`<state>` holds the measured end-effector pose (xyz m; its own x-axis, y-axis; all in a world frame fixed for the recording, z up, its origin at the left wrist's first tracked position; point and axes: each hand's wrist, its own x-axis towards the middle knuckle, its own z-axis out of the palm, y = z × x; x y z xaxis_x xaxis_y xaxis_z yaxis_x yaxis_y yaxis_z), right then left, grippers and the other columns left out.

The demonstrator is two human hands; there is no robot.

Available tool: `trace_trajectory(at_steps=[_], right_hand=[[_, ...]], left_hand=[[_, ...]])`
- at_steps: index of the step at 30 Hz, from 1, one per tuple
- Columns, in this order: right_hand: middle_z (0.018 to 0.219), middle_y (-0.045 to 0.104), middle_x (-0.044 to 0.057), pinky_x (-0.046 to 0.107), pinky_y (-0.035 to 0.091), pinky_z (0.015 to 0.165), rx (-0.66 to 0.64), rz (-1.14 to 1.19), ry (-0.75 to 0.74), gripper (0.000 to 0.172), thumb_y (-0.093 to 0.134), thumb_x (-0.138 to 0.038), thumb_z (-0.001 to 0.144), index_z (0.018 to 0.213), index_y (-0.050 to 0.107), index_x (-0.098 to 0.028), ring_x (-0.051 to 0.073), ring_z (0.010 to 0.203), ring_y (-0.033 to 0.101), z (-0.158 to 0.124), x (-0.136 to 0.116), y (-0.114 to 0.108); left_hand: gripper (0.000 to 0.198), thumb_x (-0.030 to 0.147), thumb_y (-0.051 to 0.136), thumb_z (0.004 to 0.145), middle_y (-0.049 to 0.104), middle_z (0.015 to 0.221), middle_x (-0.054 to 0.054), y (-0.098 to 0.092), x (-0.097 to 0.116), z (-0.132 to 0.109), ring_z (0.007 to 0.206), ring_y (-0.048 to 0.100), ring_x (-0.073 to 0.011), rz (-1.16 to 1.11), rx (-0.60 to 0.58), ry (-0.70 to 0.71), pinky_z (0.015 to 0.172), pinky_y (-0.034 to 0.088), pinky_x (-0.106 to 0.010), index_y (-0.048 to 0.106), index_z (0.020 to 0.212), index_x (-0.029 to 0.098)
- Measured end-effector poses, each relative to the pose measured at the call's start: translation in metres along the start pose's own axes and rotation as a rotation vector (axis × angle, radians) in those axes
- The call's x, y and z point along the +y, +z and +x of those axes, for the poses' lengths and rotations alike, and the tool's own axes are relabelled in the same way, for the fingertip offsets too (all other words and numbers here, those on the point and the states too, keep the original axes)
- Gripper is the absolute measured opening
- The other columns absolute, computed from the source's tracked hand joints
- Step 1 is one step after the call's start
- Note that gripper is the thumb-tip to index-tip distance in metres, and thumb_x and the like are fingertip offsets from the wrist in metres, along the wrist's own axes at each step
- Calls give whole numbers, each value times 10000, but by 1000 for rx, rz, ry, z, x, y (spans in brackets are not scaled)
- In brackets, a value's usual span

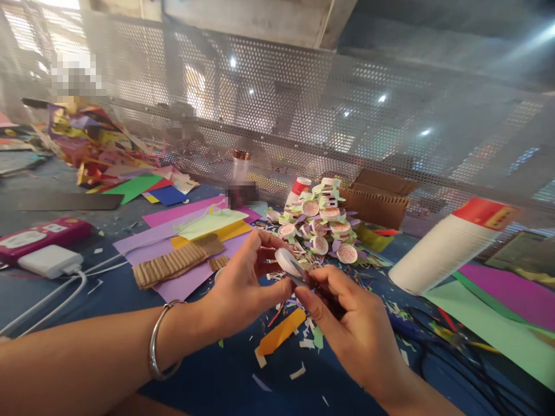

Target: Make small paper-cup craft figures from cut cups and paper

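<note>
In front of me, my left hand [255, 277] has its fingers curled and its thumb against a small white round piece [288, 263], shaped like a shallow disc with a rim. My right hand [347, 323] pinches the near side of that piece, where a thin grey part shows between thumb and fingers. Whether the grey part belongs to the disc I cannot tell. Just beyond the hands rises a pile of round white pieces [321, 222] with reddish patterned faces and green and purple paper bits. Below the hands lies an orange paper strip [282, 332] among scraps.
A long stack of white paper cups [442, 251] with a red end leans at right. Coloured paper sheets [520, 329] and black cables [459, 358] lie nearby. Corrugated cardboard [173, 266], a white charger [51, 261] and a magenta box [43, 237] are left. A perforated screen [281, 98] stands behind.
</note>
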<state>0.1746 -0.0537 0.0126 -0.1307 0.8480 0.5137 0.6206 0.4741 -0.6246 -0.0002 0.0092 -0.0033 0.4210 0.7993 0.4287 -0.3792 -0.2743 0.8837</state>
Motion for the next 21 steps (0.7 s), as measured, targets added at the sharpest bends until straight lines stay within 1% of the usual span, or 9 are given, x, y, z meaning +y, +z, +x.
trace_trajectory(at_steps=[5,11,16,21], right_hand=[[602,568,-50,207,385,436,14,-52,-28,232,597,-393,990,856,630,-206,87,490,495,0,0,-1],[616,587,-47,214,381,447,19,-69,-51,220,595,-384,994,855,624,-216,89,502,505,-1,2,0],[593,531,-60,218,335,426,22,-80,-50,244,587,-390,1004,829,618,-222,88,487,449,-3,4,0],[582,500,-65,222,310,422,27,-90,-61,260,587,-391,1005,809,621,-223,89,486,422,-2,5,0]], left_hand=[[373,186,756,793,618,1003,-62,1,2,0,955,626,-180,43,4,4,897,510,-360,469,1030,158],[367,168,752,779,626,979,-54,3,2,-2,934,624,-173,47,6,-22,858,503,-350,477,1024,159],[364,183,762,793,633,976,-52,2,1,-2,934,628,-173,61,-3,-27,855,508,-353,484,1027,162],[373,209,778,802,640,988,-53,0,-1,-1,946,639,-172,63,-12,-28,856,516,-345,489,1033,163]])
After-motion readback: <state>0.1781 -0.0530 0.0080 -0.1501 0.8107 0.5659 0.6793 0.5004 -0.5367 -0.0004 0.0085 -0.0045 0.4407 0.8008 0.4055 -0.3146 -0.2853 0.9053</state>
